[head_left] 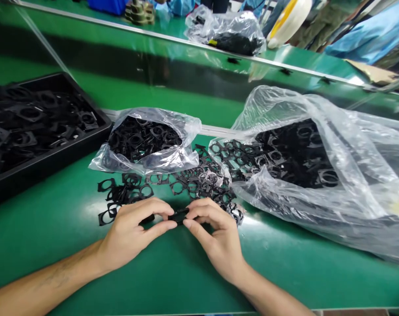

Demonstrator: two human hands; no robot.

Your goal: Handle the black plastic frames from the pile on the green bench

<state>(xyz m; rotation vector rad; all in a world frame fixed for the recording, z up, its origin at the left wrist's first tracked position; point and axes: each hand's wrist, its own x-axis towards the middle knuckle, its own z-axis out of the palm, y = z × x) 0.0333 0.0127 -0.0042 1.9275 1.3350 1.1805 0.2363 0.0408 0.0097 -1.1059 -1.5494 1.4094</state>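
Observation:
Between my two hands a small black plastic part (179,215) is pinched at its ends, seen nearly edge-on. My left hand (133,230) closes thumb and fingertips on its left end. On its right end, my right hand (215,237) does the same. Just beyond my fingers, loose black plastic frames (199,180) with round holes lie scattered over the green table (173,272). Some of them are partly hidden by my hands.
A black tray (97,118) heaped with dark parts stands at the left. Behind the pile lies an open clear bag (189,158) of black frames; a larger clear bag (360,184) spills frames at the right. Across a low green divider (186,94) sits another wrapped bag (232,37).

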